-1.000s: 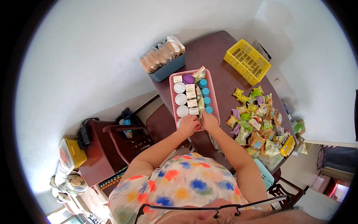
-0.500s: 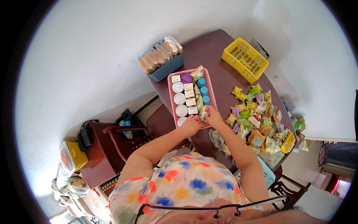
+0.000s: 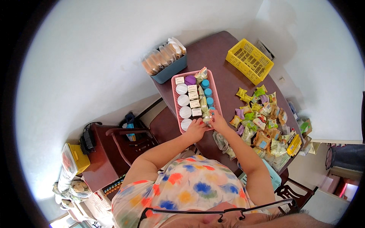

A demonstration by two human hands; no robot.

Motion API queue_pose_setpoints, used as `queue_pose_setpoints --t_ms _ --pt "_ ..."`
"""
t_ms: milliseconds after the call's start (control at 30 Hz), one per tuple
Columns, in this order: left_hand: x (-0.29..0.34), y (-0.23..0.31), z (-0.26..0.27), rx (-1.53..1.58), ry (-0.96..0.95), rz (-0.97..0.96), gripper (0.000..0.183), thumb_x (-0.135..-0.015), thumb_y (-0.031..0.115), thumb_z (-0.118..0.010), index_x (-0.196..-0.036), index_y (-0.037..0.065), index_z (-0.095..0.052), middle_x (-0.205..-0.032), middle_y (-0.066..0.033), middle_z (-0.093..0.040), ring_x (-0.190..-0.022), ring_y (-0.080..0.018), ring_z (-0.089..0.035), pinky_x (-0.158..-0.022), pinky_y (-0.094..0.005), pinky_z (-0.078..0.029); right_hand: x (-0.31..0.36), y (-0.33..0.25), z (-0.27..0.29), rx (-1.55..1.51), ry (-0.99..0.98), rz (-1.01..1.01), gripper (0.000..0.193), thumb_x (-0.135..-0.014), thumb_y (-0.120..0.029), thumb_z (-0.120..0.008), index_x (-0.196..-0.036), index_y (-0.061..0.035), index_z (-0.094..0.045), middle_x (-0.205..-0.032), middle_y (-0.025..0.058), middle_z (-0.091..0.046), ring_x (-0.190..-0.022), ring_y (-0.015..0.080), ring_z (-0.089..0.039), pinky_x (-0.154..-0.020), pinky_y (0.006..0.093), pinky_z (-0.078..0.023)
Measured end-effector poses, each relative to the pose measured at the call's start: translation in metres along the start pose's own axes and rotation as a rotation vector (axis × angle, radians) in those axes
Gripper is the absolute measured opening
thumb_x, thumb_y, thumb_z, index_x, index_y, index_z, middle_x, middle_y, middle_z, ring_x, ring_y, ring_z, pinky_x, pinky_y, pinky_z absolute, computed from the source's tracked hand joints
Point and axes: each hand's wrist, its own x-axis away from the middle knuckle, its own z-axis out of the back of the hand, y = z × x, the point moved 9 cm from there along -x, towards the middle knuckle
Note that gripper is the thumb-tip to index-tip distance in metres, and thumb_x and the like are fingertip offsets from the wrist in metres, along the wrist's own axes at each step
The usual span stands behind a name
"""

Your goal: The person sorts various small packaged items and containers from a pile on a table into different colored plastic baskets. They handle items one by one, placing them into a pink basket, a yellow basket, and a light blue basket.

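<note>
A pink basket (image 3: 216, 97) sits at the table's left side, packed in rows. White round lids (image 3: 183, 100) line its left side, small white boxes (image 3: 194, 103) the middle, and blue-capped bottles (image 3: 208, 92) the right. A purple round item (image 3: 190, 79) lies at the far end. Pale green snack packets (image 3: 201, 93) are tucked between boxes and bottles. At the basket's near end, my left hand (image 3: 195, 131) and my right hand (image 3: 218, 123) close in on one snack packet (image 3: 206, 118) from both sides. My fingers partly hide it.
A heap of small wrapped snacks (image 3: 262, 123) covers the table's right side. Beyond it stands a yellow slatted basket (image 3: 249, 62). A blue-grey bin (image 3: 171, 70) of upright brown packages is at the far left. Wooden chairs (image 3: 127, 142) stand left and lower right.
My fingers have shifted slightly around the packet at the basket's near end, and more of the nearest white lid shows. The other things stay where they were.
</note>
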Motion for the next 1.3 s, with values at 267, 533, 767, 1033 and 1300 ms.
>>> queue_pose_setpoints --t_ms 267,533,767,1033,1300 --pt "-0.006 -0.004 -0.008 0.058 -0.16 0.018 0.027 -0.073 0.013 -0.06 -0.099 0.016 -0.069 -0.103 0.0008 -0.06 -0.107 -0.0226 -0.048 -0.088 -0.0371 -0.036 -0.001 -0.016 0.007 0.382 0.075 0.171 0.056 -0.077 -0.006 -0.063 -0.126 -0.0068 -0.038 -0.08 0.0194 -0.063 -0.076 0.0346 -0.064 -0.065 0.0459 -0.048" --pt "0.007 -0.04 0.005 0.313 0.03 0.201 0.033 -0.072 0.009 -0.061 -0.104 0.012 -0.065 -0.112 -0.005 -0.059 -0.104 -0.0258 -0.055 -0.091 -0.0412 -0.041 0.004 -0.03 -0.024 0.515 0.035 0.173 0.048 -0.077 -0.009 -0.061 -0.119 -0.0089 -0.038 -0.076 0.0206 -0.063 -0.073 0.0412 -0.062 -0.066 0.0495 -0.047" --pt "0.01 -0.034 0.008 0.051 0.014 0.198 0.041 -0.074 0.013 -0.061 -0.114 0.01 -0.06 -0.113 -0.0032 -0.058 -0.111 -0.0228 -0.05 -0.09 -0.0392 -0.041 -0.004 -0.017 -0.035 0.373 0.077 0.211 0.039 -0.078 -0.007 -0.059 -0.112 -0.0069 -0.041 -0.077 0.0228 -0.062 -0.074 0.0429 -0.061 -0.065 0.0517 -0.047" --pt "0.007 -0.037 -0.01 -0.055 -0.135 0.22 0.037 -0.075 0.019 -0.061 -0.111 0.01 -0.063 -0.114 -0.0003 -0.058 -0.106 -0.022 -0.049 -0.089 -0.0369 -0.039 -0.01 -0.011 -0.048 0.09 -0.31 -0.169 0.031 -0.081 -0.003 -0.052 -0.112 0.0017 -0.046 -0.075 0.0214 -0.062 -0.056 0.0312 -0.062 -0.048 0.0405 -0.049" --pt "0.012 -0.051 0.024 0.188 0.017 0.327 0.037 -0.074 0.015 -0.063 -0.11 0.007 -0.061 -0.116 -0.0036 -0.057 -0.113 -0.0256 -0.048 -0.093 -0.0401 -0.038 -0.008 -0.006 -0.045 0.036 -0.215 -0.126 0.027 -0.085 -0.007 -0.054 -0.108 0.0029 -0.045 -0.065 0.0132 -0.06 -0.045 0.0201 -0.059 -0.037 0.0321 -0.045"
